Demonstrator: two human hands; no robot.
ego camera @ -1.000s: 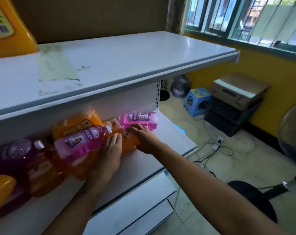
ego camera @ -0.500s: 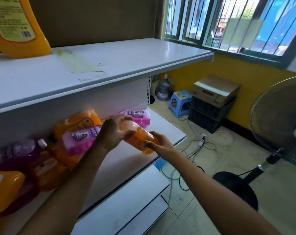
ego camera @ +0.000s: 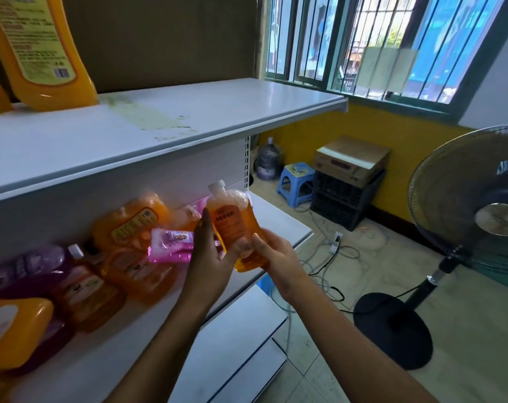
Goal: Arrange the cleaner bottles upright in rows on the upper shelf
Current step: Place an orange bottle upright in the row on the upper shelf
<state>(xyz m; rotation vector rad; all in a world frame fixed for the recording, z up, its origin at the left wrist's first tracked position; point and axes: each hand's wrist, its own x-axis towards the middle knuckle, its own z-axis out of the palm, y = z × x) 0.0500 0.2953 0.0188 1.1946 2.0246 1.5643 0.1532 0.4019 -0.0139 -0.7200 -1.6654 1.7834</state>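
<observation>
A small orange cleaner bottle (ego camera: 232, 222) with a white cap is nearly upright in front of the lower shelf, cap up. My left hand (ego camera: 209, 257) grips its left side and my right hand (ego camera: 271, 257) grips its base. On the lower shelf (ego camera: 279, 216) several orange, pink and purple bottles lie on their sides, among them a pink bottle (ego camera: 171, 245) and a large orange one (ego camera: 130, 225). A tall orange bottle (ego camera: 43, 53) stands upright at the left of the upper shelf (ego camera: 218, 112).
The upper shelf has a yellowish stain (ego camera: 148, 114) near its middle. On the floor to the right stand a pedestal fan (ego camera: 465, 213), a blue stool (ego camera: 295, 181), a black crate with a box on it (ego camera: 348, 175), a water jug (ego camera: 268, 161) and loose cables (ego camera: 331, 257).
Both hands lifted the small orange bottle out of the pile on the lower shelf and turned it from lying sideways to nearly upright, cap up. The view shifted right.
</observation>
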